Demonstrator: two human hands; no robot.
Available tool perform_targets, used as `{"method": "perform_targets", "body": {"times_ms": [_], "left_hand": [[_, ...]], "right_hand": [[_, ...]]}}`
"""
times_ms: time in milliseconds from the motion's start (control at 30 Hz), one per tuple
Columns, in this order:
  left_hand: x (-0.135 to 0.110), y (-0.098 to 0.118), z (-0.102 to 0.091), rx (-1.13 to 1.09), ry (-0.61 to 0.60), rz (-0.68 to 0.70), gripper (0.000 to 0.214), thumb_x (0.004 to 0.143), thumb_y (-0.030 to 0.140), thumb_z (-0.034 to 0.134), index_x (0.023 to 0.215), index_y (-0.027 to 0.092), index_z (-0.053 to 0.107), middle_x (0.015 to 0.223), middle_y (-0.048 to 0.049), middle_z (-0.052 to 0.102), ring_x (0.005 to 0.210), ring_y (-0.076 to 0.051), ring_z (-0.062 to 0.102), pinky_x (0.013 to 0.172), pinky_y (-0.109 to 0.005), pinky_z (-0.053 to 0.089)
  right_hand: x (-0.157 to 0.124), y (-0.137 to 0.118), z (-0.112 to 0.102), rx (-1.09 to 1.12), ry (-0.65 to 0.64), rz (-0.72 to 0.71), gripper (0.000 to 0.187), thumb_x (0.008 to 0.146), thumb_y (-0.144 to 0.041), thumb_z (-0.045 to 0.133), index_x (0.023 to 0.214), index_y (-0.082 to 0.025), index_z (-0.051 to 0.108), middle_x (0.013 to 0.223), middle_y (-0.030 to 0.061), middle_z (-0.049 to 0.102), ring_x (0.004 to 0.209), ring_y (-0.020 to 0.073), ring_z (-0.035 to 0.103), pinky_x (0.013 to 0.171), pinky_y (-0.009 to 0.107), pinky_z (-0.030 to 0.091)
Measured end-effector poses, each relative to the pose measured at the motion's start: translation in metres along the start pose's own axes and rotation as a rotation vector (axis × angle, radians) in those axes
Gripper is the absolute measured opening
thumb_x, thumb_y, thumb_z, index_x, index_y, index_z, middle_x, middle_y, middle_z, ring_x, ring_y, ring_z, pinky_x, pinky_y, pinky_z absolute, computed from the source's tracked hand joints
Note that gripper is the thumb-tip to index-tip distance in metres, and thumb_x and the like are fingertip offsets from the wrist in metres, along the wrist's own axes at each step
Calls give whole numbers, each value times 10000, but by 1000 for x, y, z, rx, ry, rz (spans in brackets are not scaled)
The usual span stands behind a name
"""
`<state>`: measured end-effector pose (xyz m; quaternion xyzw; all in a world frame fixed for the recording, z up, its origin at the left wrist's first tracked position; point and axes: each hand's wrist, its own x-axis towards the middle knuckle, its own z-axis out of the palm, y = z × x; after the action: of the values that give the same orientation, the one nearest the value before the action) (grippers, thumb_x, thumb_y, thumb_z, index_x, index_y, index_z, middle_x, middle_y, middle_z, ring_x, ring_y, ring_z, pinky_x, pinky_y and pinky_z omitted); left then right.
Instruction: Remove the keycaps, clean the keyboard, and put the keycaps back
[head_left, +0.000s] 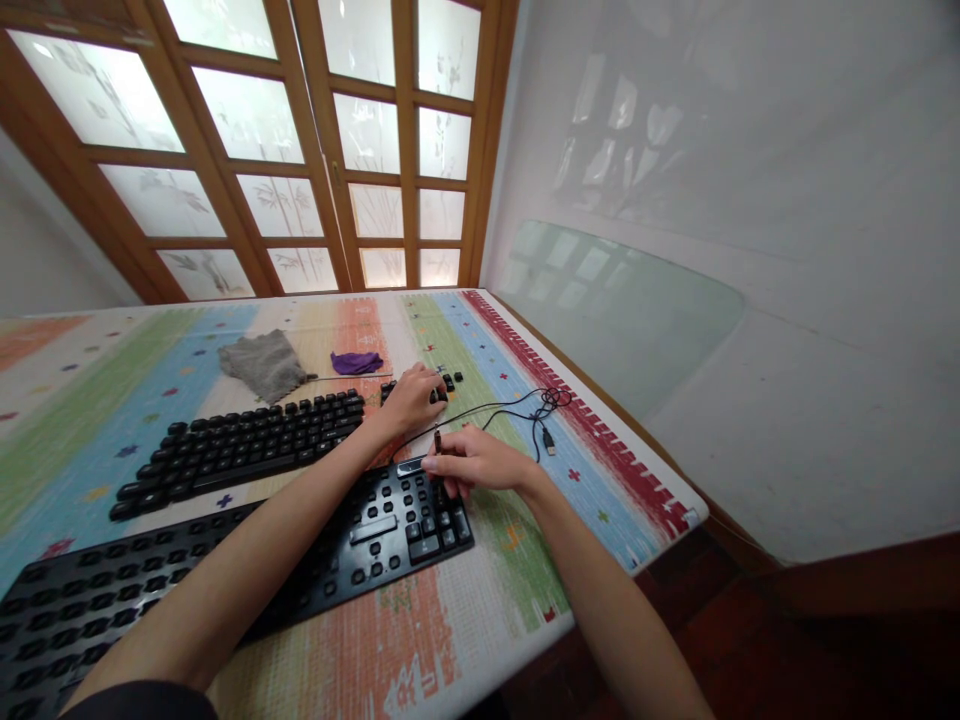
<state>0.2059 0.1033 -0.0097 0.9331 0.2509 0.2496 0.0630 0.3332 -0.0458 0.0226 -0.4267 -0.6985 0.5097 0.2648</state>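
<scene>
A black keyboard base [330, 590] lies at the table's near side, most of its keycaps off, with several still fitted at its right end. My right hand [480, 460] is above that end, fingers pinched round a thin dark stick-like tool [438, 440] held upright; its lower end is hidden. Farther off, my left hand [412, 400] is closed among loose black keycaps [450, 382], with a keycap at its fingertips. Rows of removed keycaps [255, 445] are laid out behind the base. My left forearm crosses over the base and hides part of it.
A grey cloth [264, 365] and a purple cloth [357, 362] lie toward the back of the striped tablecloth [517, 560]. The coiled USB cable [551, 400] rests at the right. A white wall [825, 250] runs beside the table, with paned doors [405, 150] behind.
</scene>
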Motion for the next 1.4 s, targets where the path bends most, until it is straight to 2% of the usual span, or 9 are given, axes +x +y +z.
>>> {"method": "perform_targets", "body": {"times_ms": [200,300,367,500,633,733,967,1133,1400], "left_hand": [[-8,2,-13,-67,89,-28,102,834,227,581,830,172,666,896,-73,668,913,-232,554,894,-393,449],[-16,6,-24,-181,121,-86,177,883,289,539,860,176,674,887,-57,690,893,-209,589,893,-376,460],[-23,9,-32,-304,87,-142,259,903,382,531,913,173,684,889,-56,708,866,-200,615,841,-350,484],[-37,11,-46,-705,-99,-181,436,891,549,536,1023,156,671,935,-78,734,884,-196,669,789,-318,517],[-50,13,-53,-949,-195,-188,502,761,500,734,1114,154,649,1063,-110,718,960,-204,672,846,-337,530],[-54,16,-53,-934,-175,-208,486,694,408,808,1086,159,666,1073,-97,705,862,-167,663,781,-306,538],[-55,22,-53,-962,-162,-225,415,659,383,824,972,149,687,833,-29,687,701,-123,604,645,-247,501],[-57,20,-53,-846,-108,-197,341,719,405,780,928,146,706,845,-46,705,685,-124,600,633,-241,496],[-49,24,-59,-399,-69,75,196,823,347,673,896,170,715,890,-57,702,818,-165,632,752,-278,506]], "right_hand": [[3,6,-2,63,100,4,350,927,-461,521,764,-153,560,518,-32,577,408,84,510,425,196,395],[2,7,-7,158,248,-74,386,902,-516,524,784,-150,559,530,-28,576,406,82,502,412,196,375],[1,7,-10,208,379,-140,405,884,-545,529,822,-146,563,557,-24,585,395,75,488,392,195,336],[2,8,-12,256,553,-245,431,873,-580,529,913,-152,563,614,-18,602,386,68,480,372,201,287],[3,9,-11,244,626,-307,414,887,-574,527,949,-166,558,656,-22,592,410,64,485,393,205,318],[3,9,-10,237,633,-323,400,892,-563,531,948,-168,557,661,-25,586,416,62,485,404,205,330],[4,9,-10,244,558,-286,416,890,-572,524,957,-162,551,649,-18,595,411,71,500,386,198,302],[4,10,-9,210,618,-278,421,895,-573,511,933,-156,558,653,-19,581,416,69,493,400,203,320],[5,11,-7,20,740,-186,447,907,-594,464,881,-162,577,629,-15,579,434,97,494,439,226,374]]}}
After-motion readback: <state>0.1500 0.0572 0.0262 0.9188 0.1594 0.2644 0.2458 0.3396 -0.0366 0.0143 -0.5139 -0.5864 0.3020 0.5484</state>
